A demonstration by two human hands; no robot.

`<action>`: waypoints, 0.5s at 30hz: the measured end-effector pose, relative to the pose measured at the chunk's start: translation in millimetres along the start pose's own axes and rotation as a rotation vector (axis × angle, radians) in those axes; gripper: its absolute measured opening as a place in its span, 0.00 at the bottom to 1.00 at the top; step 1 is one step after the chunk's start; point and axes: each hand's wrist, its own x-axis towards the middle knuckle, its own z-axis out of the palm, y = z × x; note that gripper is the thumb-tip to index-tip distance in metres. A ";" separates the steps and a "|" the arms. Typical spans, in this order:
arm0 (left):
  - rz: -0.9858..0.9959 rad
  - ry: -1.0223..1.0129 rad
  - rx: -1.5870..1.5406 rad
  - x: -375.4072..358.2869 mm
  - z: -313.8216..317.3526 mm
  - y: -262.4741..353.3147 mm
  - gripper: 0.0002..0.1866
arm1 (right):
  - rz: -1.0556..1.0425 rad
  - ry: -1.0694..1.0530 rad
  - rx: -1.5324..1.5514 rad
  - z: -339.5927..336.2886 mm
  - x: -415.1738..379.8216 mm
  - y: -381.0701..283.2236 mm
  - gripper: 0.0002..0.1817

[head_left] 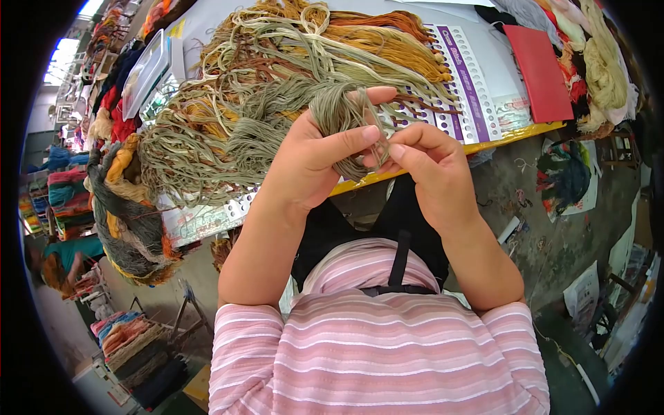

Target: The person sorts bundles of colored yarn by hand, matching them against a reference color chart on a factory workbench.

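A looped skein of grey-green thread (340, 111) hangs over my left hand (318, 149), whose thumb presses on its near side while a finger sticks out past it. Close on the right, my right hand (425, 159) pinches a few strands of the same thread between thumb and fingertips. Behind both hands lies a large heap of embroidery thread (228, 90) in green, cream, ochre and rust. Perforated white cards with purple bands (462, 76) stick out from under the heap's right side.
A red folder (538, 72) rests at the table's right end, beside piled yarn (602, 55). Clear plastic trays (146, 72) stand at the left. Grey and orange hanks (128, 221) hang off the left edge. The table's yellow edge (515, 135) runs just beyond my lap.
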 end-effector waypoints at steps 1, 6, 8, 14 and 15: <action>-0.004 0.007 -0.004 -0.7 0.2 0.1 0.27 | -0.004 0.002 0.001 0.7 -0.4 0.1 0.04; -0.019 0.014 -0.007 -2.3 2.0 0.5 0.26 | 0.019 -0.014 -0.004 1.6 -1.8 -3.8 0.05; -0.024 -0.002 -0.013 -2.0 1.3 0.6 0.26 | 0.030 -0.023 -0.029 1.4 -2.0 -4.8 0.06; -0.021 0.037 0.011 -1.5 4.3 0.1 0.26 | 0.072 0.011 -0.024 1.7 -3.4 -2.8 0.05; -0.014 0.057 0.013 -1.3 4.7 -0.3 0.26 | 0.062 0.010 -0.016 0.9 -3.7 -2.5 0.05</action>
